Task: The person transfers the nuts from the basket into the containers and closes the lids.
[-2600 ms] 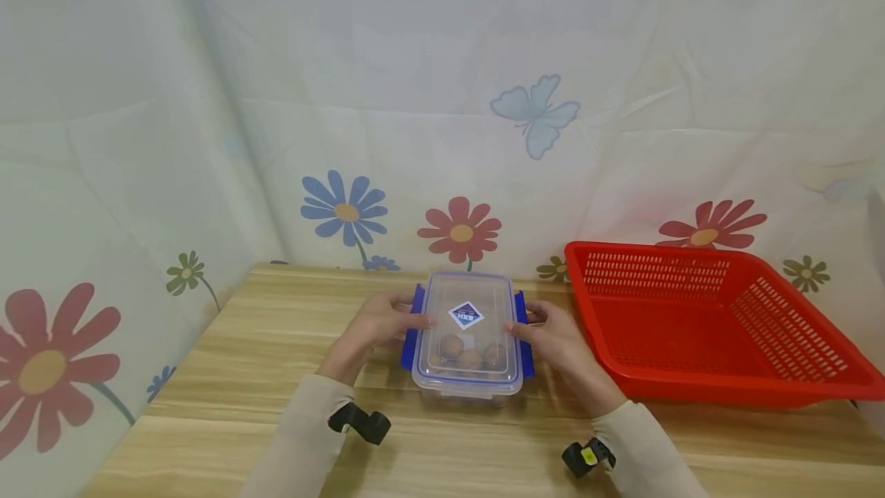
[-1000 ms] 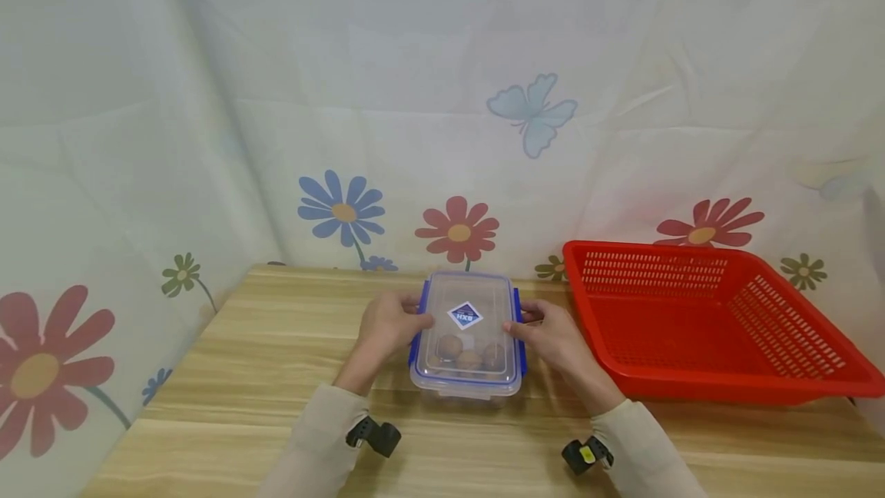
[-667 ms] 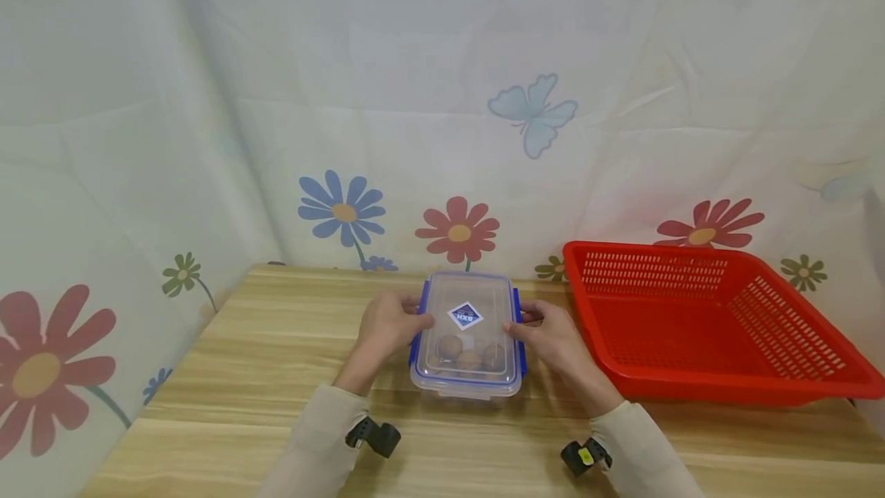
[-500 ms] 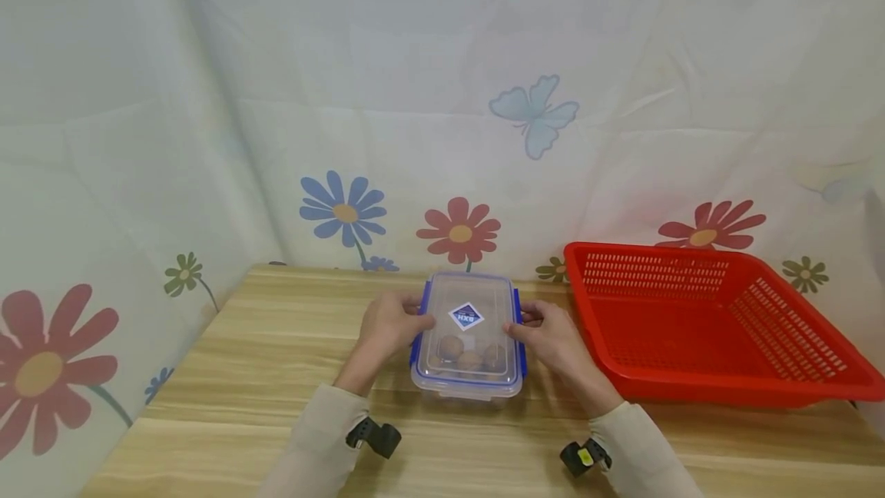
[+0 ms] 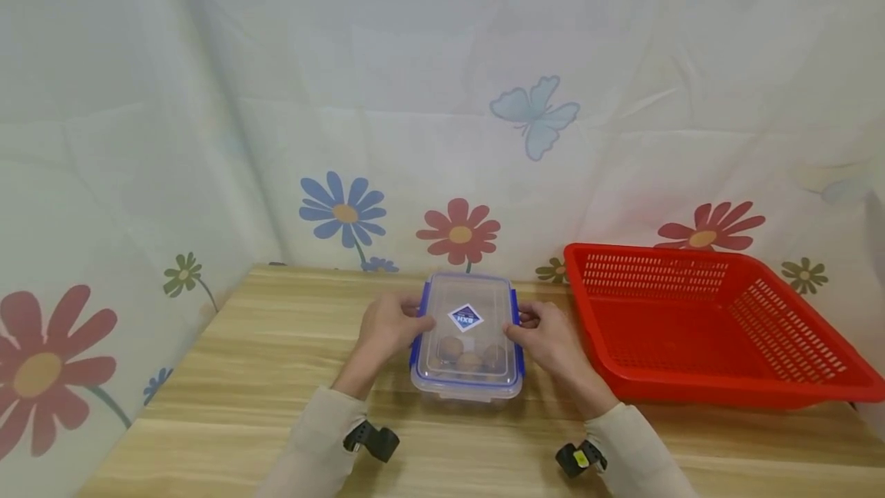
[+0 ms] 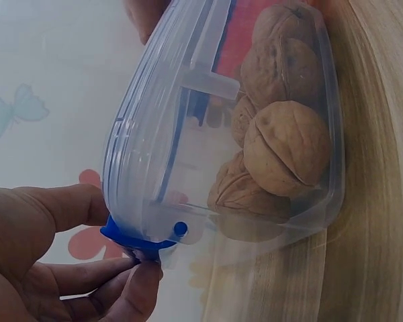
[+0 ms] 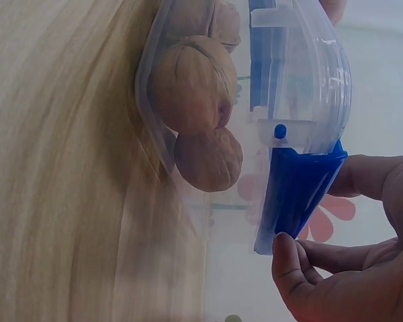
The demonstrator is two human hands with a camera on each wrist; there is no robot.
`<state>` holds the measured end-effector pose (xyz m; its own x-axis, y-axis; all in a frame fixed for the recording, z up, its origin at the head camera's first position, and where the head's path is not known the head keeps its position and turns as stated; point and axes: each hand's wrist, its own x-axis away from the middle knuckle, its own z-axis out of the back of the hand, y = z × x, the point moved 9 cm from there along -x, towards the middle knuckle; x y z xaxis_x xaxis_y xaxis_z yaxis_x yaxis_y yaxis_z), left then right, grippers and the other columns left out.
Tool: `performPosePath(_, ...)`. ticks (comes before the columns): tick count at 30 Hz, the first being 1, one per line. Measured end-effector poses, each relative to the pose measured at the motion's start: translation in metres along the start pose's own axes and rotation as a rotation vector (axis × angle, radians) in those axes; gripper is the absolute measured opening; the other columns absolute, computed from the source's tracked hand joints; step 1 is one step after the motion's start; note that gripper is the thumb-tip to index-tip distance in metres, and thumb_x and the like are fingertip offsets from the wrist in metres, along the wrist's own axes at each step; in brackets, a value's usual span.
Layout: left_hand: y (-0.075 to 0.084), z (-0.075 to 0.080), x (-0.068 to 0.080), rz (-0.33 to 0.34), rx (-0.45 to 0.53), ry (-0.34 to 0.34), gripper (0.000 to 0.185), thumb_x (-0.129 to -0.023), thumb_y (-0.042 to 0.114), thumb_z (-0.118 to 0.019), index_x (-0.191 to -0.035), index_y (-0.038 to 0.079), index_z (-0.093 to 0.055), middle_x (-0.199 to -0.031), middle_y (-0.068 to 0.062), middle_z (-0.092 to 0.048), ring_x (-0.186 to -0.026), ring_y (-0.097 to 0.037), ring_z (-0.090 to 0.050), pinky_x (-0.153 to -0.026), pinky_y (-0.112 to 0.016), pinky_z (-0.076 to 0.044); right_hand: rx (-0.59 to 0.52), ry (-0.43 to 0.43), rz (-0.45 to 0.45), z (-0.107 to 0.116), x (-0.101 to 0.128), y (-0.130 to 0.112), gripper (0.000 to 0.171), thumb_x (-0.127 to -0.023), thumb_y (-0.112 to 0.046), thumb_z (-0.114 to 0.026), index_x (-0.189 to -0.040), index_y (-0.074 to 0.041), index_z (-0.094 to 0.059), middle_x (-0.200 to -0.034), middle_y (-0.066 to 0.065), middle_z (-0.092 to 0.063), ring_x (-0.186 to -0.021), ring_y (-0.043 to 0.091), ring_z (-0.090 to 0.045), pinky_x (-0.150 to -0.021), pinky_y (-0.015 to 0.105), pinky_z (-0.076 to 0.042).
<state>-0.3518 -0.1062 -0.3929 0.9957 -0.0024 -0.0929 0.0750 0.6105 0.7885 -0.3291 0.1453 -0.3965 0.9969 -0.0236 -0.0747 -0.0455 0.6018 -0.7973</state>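
Note:
A clear plastic food container [image 5: 470,298] with a blue-lined lid and a diamond-shaped label sits on the wooden table. Several walnuts [image 6: 287,147] lie inside, at its near end. My left hand [image 5: 390,325] pinches the container's left side, thumb on the lid's edge and fingertips at the blue left latch [image 6: 144,241]. On the opposite side, my right hand [image 5: 549,333] does likewise, with its thumb on the lid and its fingertips at the lower edge of the blue right latch [image 7: 299,191]. In the right wrist view that latch slants outward from the wall.
A red plastic basket [image 5: 681,390] with slotted walls stands to the right, close to my right hand. Behind the wooden table [image 5: 276,360] hangs a pale curtain [image 5: 387,83] with flowers and a butterfly. Each wrist carries a small black camera.
The side latches stuck out wide from the container at first; they have swung down and inward. My left hand has shifted a little right. The container has stayed in place.

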Motion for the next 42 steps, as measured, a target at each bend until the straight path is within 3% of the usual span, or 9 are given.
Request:
performPosePath(11,-0.0021,0.0014,0.0042,0.010,-0.004,0.008,0.041,-0.090,0.011,-0.083,-0.126,-0.005,-0.074,-0.108,-0.019,-0.076,-0.088,-0.027,-0.074,-0.075,-0.037,-0.066,-0.020,-0.018,-0.003,-0.0035,-0.0006,0.0007,0.048,-0.097,-0.009,-0.076,-0.138,0.010,-0.062,-0.118,0.020,-0.070,-0.102,0.032,-0.069,-0.092,0.044,-0.064)
performPosePath(27,-0.0017,0.0006,0.0025,-0.010,-0.020,0.016,0.041,-0.089,0.013,-0.084,-0.124,-0.005,-0.075,-0.108,-0.018,-0.077,-0.093,-0.028,-0.075,-0.079,-0.039,-0.066,-0.020,-0.039,0.000,-0.0031,-0.0021,0.0009,0.049,-0.097,-0.009,-0.077,-0.139,0.011,-0.060,-0.122,0.022,-0.070,-0.105,0.033,-0.070,-0.091,0.045,-0.065)
performPosePath(37,-0.0036,-0.0010,0.0030,0.008,0.057,-0.008,0.042,-0.091,0.011,-0.083,-0.128,-0.005,-0.073,-0.109,-0.019,-0.076,-0.081,-0.023,-0.074,-0.066,-0.034,-0.066,-0.010,-0.051,0.001,-0.0032,-0.0027,-0.0006,0.050,-0.097,-0.009,-0.077,-0.140,0.011,-0.059,-0.122,0.022,-0.070,-0.105,0.032,-0.070,-0.091,0.045,-0.065)
performPosePath(42,-0.0039,0.0002,0.0039,0.005,-0.018,-0.020,0.044,-0.092,0.018,-0.083,-0.131,-0.001,-0.072,-0.112,-0.017,-0.076,-0.088,-0.024,-0.073,-0.075,-0.037,-0.066,0.075,-0.040,0.039,-0.0001,-0.0001,-0.0076,0.053,-0.098,-0.012,-0.076,-0.142,0.010,-0.057,-0.128,0.024,-0.065,-0.110,0.037,-0.067,-0.091,0.048,-0.065)
